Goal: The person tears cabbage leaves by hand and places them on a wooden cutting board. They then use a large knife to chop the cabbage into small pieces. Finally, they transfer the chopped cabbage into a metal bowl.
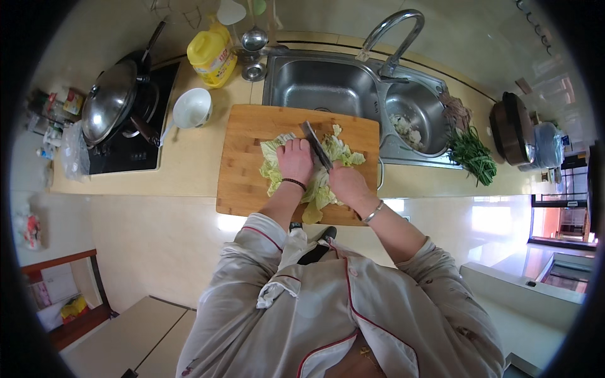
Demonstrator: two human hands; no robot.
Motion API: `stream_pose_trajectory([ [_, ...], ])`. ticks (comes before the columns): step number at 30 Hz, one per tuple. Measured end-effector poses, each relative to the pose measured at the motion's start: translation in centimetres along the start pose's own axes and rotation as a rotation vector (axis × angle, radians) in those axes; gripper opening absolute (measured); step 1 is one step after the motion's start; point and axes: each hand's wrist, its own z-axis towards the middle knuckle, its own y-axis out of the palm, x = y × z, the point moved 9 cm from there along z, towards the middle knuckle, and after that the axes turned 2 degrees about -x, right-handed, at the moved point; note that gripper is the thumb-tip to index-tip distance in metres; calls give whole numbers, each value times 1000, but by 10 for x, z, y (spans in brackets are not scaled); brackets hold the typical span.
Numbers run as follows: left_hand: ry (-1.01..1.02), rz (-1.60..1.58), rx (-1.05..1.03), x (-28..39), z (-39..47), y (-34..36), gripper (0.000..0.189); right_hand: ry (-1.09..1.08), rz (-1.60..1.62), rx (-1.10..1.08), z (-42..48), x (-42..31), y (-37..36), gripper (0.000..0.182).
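On the wooden cutting board (241, 160) lie leaves of napa cabbage (340, 151), some whole-looking and some in pieces. My left hand (295, 160) presses down on the cabbage, its fingers close to the blade. My right hand (347, 184) grips a kitchen knife (316, 145), whose dark blade points up and left between the two hands. Cabbage leaves spread to both sides of the knife and under my wrists. The knife's handle is hidden in my right hand.
Behind the board is a double steel sink (326, 85) with scraps (406, 131) in its round basin. Green leafy vegetables (472, 153) lie at its right. Leftward stand a white bowl (192, 108), a yellow jug (212, 56) and a lidded wok (111, 101) on the cooktop (125, 158).
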Motion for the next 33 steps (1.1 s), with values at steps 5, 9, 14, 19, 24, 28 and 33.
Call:
stream_pose_trajectory([
  [5, -36, -28, -28, -2, 0, 1, 10, -95, -28, -104, -33, -5, -31, 23],
  [9, -24, 5, -60, 1, 3, 6, 10, -28, -34, -36, -14, -2, 0, 23],
  [14, -27, -34, 31, -6, -3, 5, 11, -25, -10, -33, -9, -4, -21, 22],
  [19, -41, -32, -4, -1, 2, 0, 9, -48, -2, -83, -25, 0, -18, 22],
  [24, -50, -36, -26, -6, 1, 9, 9, -19, -3, -6, 4, -9, -2, 22],
  [28, -49, -47, 40, -8, 0, 2, 9, -29, 15, -22, -11, -9, -33, 21],
  [33, -90, -48, -29, -7, 3, 8, 10, -13, 22, -81, -24, -5, -15, 19],
])
